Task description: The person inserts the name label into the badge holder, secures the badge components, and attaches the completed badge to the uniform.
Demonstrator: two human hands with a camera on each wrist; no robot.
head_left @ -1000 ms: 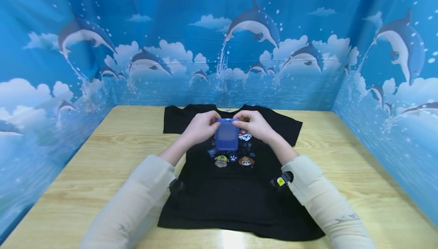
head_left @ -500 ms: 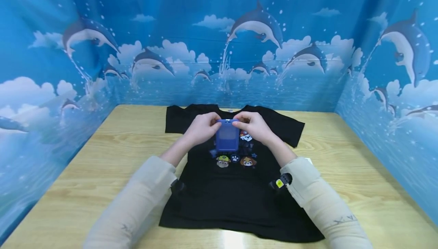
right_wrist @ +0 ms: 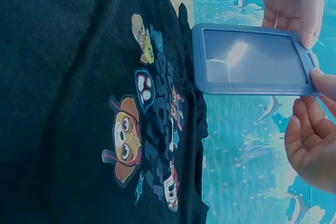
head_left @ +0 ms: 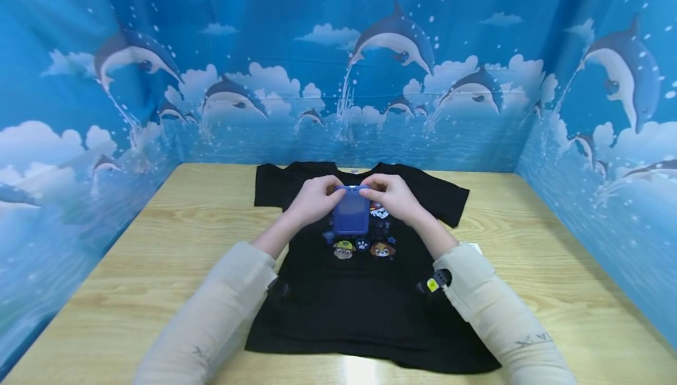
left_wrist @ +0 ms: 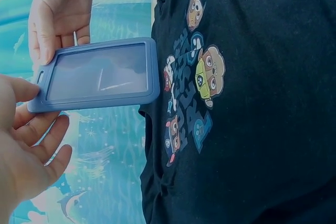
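A blue ID card holder (head_left: pixel 351 214) with a clear window stands nearly upright above the chest of a black T-shirt (head_left: pixel 365 308). My left hand (head_left: pixel 315 200) pinches one top corner between thumb and fingers. At the opposite top corner, my right hand (head_left: pixel 394 198) pinches likewise. Close up in the left wrist view, a strap slot shows at the held end of the card holder (left_wrist: pixel 100 74); light reflects off the window of the card holder (right_wrist: pixel 254 59) in the right wrist view. Cartoon dog faces (head_left: pixel 382 249) are printed on the shirt below.
The T-shirt lies spread flat, sleeves outward, on a wooden table (head_left: pixel 201 220). A dolphin-print curtain (head_left: pixel 296 38) encloses the back and sides. A small white item (head_left: pixel 476 248) peeks out beside my right sleeve, mostly hidden.
Both hands keep the card holder in almost the same place. The head view has shifted slightly, and the white item by my right sleeve has come into sight.
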